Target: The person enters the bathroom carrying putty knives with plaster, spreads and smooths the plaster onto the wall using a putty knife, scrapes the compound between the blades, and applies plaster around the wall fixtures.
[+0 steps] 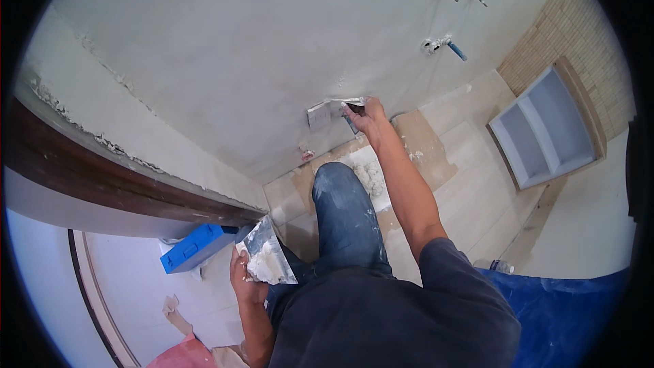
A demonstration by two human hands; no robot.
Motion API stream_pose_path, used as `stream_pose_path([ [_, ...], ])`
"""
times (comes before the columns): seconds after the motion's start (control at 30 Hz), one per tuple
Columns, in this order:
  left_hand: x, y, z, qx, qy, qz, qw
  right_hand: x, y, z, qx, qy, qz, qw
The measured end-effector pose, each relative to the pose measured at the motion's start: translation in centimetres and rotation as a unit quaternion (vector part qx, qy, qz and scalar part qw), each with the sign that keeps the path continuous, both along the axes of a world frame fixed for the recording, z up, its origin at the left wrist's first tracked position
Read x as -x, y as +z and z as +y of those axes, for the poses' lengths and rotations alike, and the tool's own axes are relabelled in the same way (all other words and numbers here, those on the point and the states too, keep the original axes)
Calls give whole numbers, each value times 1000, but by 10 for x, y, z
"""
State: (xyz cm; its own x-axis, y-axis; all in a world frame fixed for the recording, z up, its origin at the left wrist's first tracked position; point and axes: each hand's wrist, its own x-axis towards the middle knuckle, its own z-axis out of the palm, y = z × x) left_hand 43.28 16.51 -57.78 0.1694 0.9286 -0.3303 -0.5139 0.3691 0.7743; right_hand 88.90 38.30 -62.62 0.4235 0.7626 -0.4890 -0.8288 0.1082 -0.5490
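Low on the grey plastered wall (225,48), my right hand (370,120) grips a putty knife (352,123) with its fingers closed round the handle. The knife is up against the wall beside a pale square wall box (318,115), and its blade is mostly hard to make out. At my left side, my left hand (248,283) is closed on a wide flat metal putty blade (259,233). A mound of white putty (268,264) lies on that blade. Its handle is hidden by my hand.
My bent knee (344,204) is before the wall, by a putty-covered white sheet (368,176) and cardboard (422,153). A blue case (197,249) stands left, past the dark door frame (129,180). Pipe stubs (455,50) protrude upper right, above a shelf unit (545,126).
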Motion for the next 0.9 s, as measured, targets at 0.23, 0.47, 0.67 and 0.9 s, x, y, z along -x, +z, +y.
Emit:
stream_pose_path([
  [0.23, 1, -8, -1, 11, 34, -8, 999, -8, -13, 24, 40, 10, 77, 996],
  [0.47, 0, -8, 2, 5, 28, -18, 999, -16, 0, 33, 9, 65, 62, 996],
  [0.67, 7, -15, 0, -4, 26, -18, 999, -18, 11, 45, 48, 72, 69, 994],
  [0.9, 10, -25, -1, -17, 20, -38, 999, -43, -4, 59, 46, 117, 80, 989],
])
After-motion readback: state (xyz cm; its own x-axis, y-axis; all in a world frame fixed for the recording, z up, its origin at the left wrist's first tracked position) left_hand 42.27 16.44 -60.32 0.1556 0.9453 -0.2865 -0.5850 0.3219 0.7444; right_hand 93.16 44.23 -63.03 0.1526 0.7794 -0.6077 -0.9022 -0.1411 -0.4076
